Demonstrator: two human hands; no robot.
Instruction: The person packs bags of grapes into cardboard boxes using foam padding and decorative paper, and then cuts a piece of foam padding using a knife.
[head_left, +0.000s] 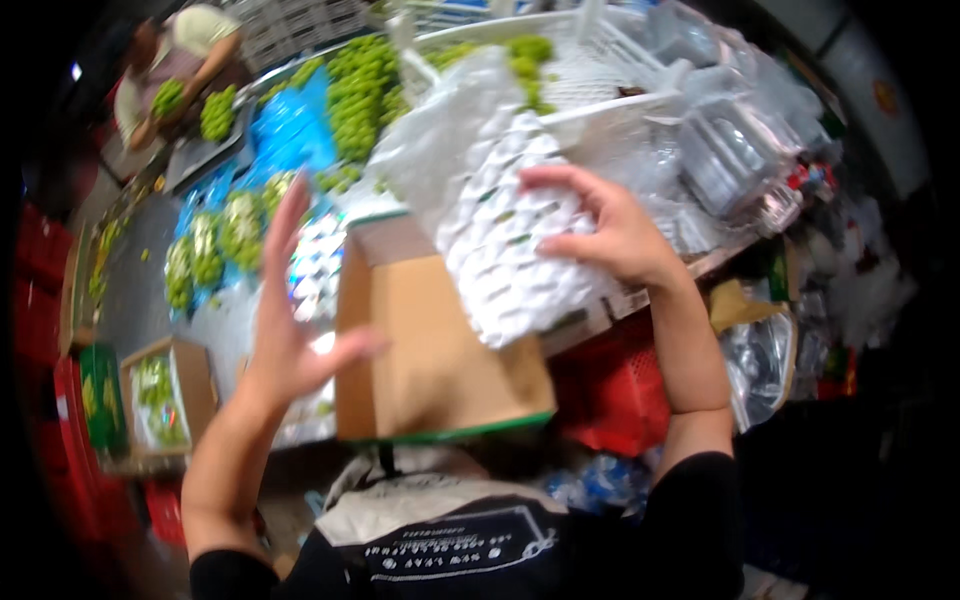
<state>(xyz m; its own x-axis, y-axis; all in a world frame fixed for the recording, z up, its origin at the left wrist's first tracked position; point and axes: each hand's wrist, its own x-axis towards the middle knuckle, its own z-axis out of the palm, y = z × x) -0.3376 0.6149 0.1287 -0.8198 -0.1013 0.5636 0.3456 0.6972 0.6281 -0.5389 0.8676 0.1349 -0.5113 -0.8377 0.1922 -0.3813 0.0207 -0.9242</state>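
My right hand (610, 230) curves over a piece of white foam netting (515, 245), with its thumb and forefinger gripping the netting's surface. The netting slants across the right wall of an open cardboard box (420, 330), which has a brown inside and a green lower edge. Behind the netting a crumpled translucent plastic sheet (430, 135) rises. At the box's left side my left hand (290, 320) is raised with fingers stretched and thumb apart, holding nothing. Beside it lies shiny silver-white wrapping (318, 262).
Bunches of green grapes (360, 95) lie beyond the box near blue plastic (295, 125). A white basket (590, 105) and clear plastic containers (730, 150) stand right. A filled box (160, 400) sits left. Another person (185, 60) holds grapes. A red crate (615, 390) stands below.
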